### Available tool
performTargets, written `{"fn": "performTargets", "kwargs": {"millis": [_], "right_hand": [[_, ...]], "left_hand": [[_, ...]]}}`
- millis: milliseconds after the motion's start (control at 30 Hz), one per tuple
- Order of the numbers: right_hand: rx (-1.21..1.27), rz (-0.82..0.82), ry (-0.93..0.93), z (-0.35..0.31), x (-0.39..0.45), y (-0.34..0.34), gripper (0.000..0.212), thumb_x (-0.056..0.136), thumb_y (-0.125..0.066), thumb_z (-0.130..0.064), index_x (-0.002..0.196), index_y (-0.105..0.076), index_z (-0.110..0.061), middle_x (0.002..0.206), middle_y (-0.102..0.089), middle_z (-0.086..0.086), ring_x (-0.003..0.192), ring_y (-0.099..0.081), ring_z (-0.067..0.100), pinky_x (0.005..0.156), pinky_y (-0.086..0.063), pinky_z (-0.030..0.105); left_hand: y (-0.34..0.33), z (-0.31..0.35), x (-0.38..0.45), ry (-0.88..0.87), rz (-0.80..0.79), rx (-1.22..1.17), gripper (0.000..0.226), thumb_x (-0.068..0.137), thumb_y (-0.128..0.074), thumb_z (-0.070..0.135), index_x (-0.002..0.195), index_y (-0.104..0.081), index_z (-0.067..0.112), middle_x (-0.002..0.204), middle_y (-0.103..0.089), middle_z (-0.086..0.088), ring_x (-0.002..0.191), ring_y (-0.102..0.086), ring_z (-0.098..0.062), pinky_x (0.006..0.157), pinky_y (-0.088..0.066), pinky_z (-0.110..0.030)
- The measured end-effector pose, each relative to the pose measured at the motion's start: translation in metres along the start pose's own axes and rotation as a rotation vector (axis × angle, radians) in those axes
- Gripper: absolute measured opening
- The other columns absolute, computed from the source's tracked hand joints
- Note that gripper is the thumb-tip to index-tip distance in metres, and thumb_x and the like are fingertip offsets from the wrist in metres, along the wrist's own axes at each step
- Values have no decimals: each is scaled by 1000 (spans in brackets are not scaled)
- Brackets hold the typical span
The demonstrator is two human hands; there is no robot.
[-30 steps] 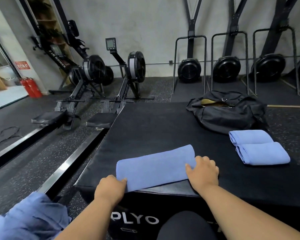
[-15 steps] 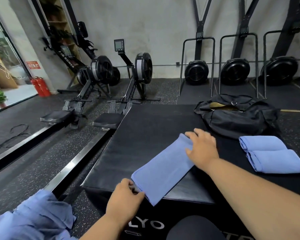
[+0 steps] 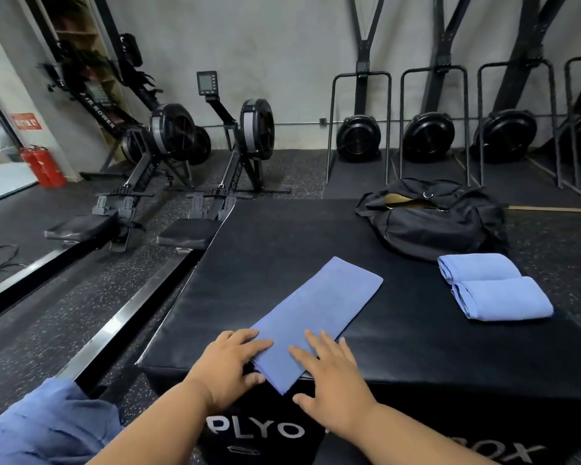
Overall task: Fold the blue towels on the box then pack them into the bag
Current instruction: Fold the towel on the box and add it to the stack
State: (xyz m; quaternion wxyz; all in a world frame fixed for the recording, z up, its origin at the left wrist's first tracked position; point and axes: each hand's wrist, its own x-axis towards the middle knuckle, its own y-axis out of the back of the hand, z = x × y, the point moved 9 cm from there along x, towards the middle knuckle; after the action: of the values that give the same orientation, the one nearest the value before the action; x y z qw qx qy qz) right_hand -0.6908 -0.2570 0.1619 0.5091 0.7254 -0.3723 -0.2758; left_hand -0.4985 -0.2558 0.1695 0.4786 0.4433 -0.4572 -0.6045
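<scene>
A long, narrow folded blue towel (image 3: 319, 313) lies diagonally on the black plyo box (image 3: 282, 250), its near corner hanging just over the front edge. My left hand (image 3: 230, 367) rests flat on the towel's near left end. My right hand (image 3: 332, 370) lies with straight fingers on the near right end. Two folded blue towels (image 3: 490, 288) sit side by side at the box's right. Behind them stands the black bag (image 3: 433, 219), its top unzipped.
A heap of loose blue towels (image 3: 47, 427) lies at the lower left, below the box. Rowing machines (image 3: 195, 169) stand on the floor to the left. Fan machines in metal frames (image 3: 426, 135) line the back wall. Red fire extinguishers (image 3: 42, 166) stand far left.
The towel has swung from lying across the front edge to pointing diagonally away. My right hand came back from its far end to the near end, beside my left hand.
</scene>
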Motion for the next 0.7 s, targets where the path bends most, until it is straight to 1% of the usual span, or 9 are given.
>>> {"fn": "performTargets", "kwargs": {"millis": [100,200,233,300,367,433,500,567,700], "right_hand": [[-30,-14,32,-17,2,-8,81,89,-68,-47,161,-30,-38,173,-16,0,161,-8,27,125,9,40],[-157,16,-3,-14,5,-18,87,55,-90,-59,136,-62,-43,141,-64,-4,135,-60,26,112,-42,49],[-173,38,-17,-14,6,-18,82,49,-91,-61,126,-67,-46,130,-70,-7,124,-68,22,102,-52,46],[-158,75,-34,-16,7,-15,52,63,-77,-59,115,-73,-50,119,-74,-11,114,-72,18,94,-58,42],[-108,74,-75,-18,5,-10,42,79,-48,-50,112,-75,-52,122,-73,-11,120,-69,18,101,-53,43],[35,127,-105,-19,2,0,51,92,-35,-39,130,-67,-49,147,-59,-9,146,-46,21,122,-24,46],[171,84,-111,-16,1,-1,46,105,-36,-32,145,-55,-46,163,-39,-13,159,-18,16,126,4,36],[261,120,-65,-11,-5,2,43,109,-42,-29,146,-54,-45,163,-37,-16,159,-13,11,124,7,27],[388,188,-60,-1,-25,15,38,108,-48,-26,135,-63,-47,153,-42,-23,146,-22,-5,114,-4,4]], "left_hand": [[5,-1,-1,19,17,-49,68,83,-49,73,147,-52,50,151,-46,15,132,-43,-16,118,-32,-27],[9,-5,4,27,72,-85,45,94,-57,55,138,-62,47,136,-55,14,122,-52,-16,111,-39,-27],[11,-5,4,23,91,-84,38,98,-60,48,136,-64,46,132,-57,14,121,-54,-15,108,-41,-26],[10,-5,3,12,116,-69,35,100,-62,43,135,-65,46,129,-58,15,118,-55,-15,105,-42,-25],[8,-4,0,-2,141,-59,35,99,-63,43,134,-66,45,128,-59,15,115,-54,-16,104,-42,-24],[10,-4,-3,-21,191,-63,31,100,-62,46,129,-70,43,123,-62,15,112,-54,-16,103,-43,-25],[14,-3,-8,-38,218,-37,30,99,-54,51,121,-72,42,116,-64,17,111,-53,-15,101,-46,-30],[15,1,-13,-82,234,1,35,97,-44,56,112,-71,39,111,-63,20,110,-51,-13,98,-47,-33],[16,23,-30,-193,280,-73,19,93,-57,42,110,-62,36,113,-62,23,115,-48,-8,100,-46,-29]]}}
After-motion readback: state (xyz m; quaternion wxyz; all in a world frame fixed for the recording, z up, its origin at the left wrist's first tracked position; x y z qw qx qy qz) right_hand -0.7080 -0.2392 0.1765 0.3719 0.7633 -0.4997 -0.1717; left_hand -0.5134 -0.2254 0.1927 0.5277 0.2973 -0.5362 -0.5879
